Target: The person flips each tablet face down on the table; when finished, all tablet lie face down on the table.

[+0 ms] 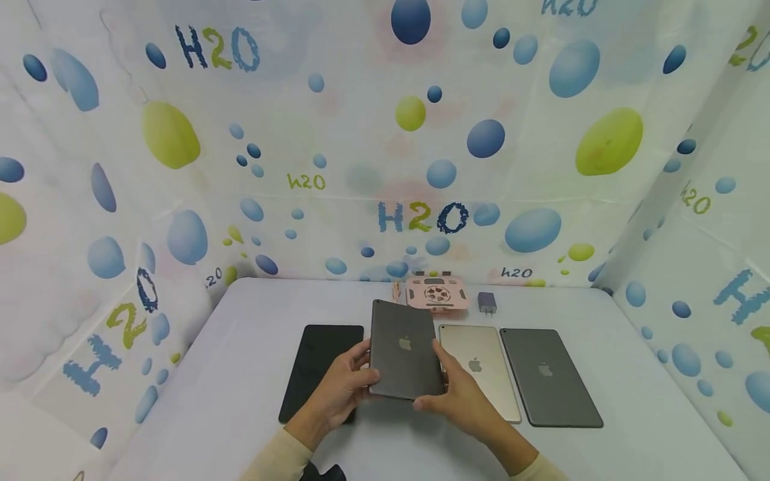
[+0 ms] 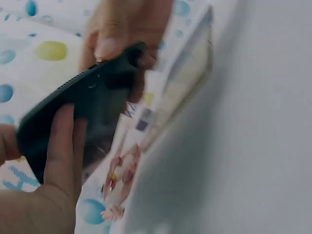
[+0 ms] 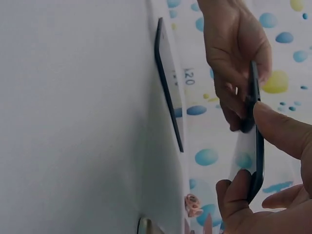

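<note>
Above the table, both hands hold a dark grey tablet (image 1: pixel 406 351) with its logo back facing up in the head view. My left hand (image 1: pixel 338 393) grips its left edge, thumb on the back. At the lower right corner, my right hand (image 1: pixel 460 399) pinches the edge between thumb and fingers. The left wrist view shows the left fingers (image 2: pixel 61 151) spread against the tablet's screen side. In the right wrist view the tablet (image 3: pixel 258 151) appears edge-on, between the right thumb (image 3: pixel 282 126) and fingers. Behind the left hand lies a black tablet (image 1: pixel 315 357), partly covered.
A gold tablet (image 1: pixel 475 364) and another grey tablet (image 1: pixel 550 377) lie side by side on the right, backs up. Farther back stand a pink case-like object (image 1: pixel 437 294), a pink cable (image 1: pixel 396 292) and a dark charger plug (image 1: pixel 487 302). A black object (image 1: pixel 325 473) shows at the bottom edge.
</note>
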The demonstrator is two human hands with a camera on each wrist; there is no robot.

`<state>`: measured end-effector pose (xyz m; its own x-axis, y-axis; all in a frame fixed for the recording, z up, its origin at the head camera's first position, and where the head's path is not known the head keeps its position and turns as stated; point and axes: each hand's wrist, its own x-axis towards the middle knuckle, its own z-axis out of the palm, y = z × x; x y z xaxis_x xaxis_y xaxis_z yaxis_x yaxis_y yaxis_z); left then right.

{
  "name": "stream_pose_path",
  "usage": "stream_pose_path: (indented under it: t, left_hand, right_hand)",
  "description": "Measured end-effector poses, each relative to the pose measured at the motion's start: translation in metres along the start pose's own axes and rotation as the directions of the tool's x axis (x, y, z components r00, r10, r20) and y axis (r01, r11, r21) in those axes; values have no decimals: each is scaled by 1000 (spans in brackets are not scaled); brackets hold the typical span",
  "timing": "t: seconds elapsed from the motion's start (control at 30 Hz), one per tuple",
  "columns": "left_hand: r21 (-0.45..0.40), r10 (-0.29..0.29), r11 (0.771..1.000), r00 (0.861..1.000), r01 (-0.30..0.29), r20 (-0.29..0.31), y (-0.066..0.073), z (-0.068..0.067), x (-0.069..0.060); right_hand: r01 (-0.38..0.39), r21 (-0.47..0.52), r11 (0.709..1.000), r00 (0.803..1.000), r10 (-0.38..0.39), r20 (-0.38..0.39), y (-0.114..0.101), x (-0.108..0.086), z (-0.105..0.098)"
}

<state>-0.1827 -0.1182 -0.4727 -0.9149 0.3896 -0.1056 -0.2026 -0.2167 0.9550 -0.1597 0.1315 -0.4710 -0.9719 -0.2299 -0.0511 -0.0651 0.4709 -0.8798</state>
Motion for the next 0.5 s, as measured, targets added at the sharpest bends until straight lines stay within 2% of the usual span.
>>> stream_pose_path:
  t: [0.07, 0.1, 0.23, 0.3, 0.37, 0.5]
  left_hand:
    - [141, 25, 990, 999, -20, -34, -3, -1, 0]
    - [216, 42, 976, 998, -30, -50, -4, -1, 0]
    - [439, 101, 897, 991, -51, -91, -8, 1, -1]
    - [504, 122, 862, 987, -53, -105, -9, 2, -3]
    - [544, 129, 838, 985, -45, -117, -10, 3, -3]
    - [569, 129, 822, 984, -36, -125, -13, 2, -4]
  right_hand:
    - [-4, -37, 999, 1000, 4, -20, 0, 1, 0]
    - [-3, -55, 998, 1000, 2, -27, 1, 1, 0]
    - [7, -83, 996, 999, -10, -43, 3, 2, 4]
    - [10, -95, 995, 999, -15, -47, 5, 2, 6]
    - [11, -99, 995, 999, -16, -51, 6, 2, 7]
    - [6, -108, 994, 999, -11, -50, 8, 3, 10]
